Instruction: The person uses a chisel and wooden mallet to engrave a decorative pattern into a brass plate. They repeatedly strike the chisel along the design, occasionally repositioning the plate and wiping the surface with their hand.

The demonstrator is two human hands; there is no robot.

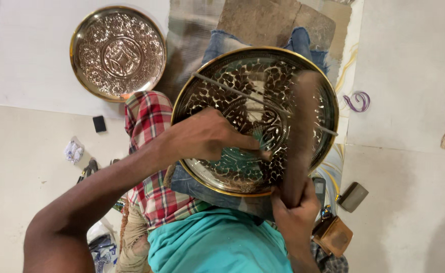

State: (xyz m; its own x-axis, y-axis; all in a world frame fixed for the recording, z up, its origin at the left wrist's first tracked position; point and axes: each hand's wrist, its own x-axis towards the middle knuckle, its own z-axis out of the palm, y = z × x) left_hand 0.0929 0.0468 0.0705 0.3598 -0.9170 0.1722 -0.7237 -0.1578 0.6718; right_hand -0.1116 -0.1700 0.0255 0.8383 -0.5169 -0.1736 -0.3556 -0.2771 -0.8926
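Pale floor tiles (pixel 404 60) fill the background, and on them, off to the upper left, a second engraved round tray (pixel 118 52) is laid flat, well apart from the work. At the centre a large engraved brass tray (pixel 222 86) with a golden rim is propped on the person's lap, over blue jeans (pixel 222 40) and a red checked cloth (pixel 149 121), seemingly so that its patterned face is tilted up toward the eyes. The left hand (pixel 210 135) is pressed down on the tray's middle, fingers curled around a small tool whose tip (pixel 265 154) is set against the pattern; the tool's kind cannot be made out. The right hand (pixel 295 205) is closed at the tray's lower rim, its grip tight around a dark handle (pixel 301 126) that is blurred with motion across the tray's right half, probably a mallet or brush, though that cannot be told. A thin rod (pixel 232 90) is seen lying slantwise over the face. Small things are scattered nearby: a brown block (pixel 333 235), a grey block (pixel 354 196), a purple loop of cord (pixel 359 100), a black square (pixel 99 123).
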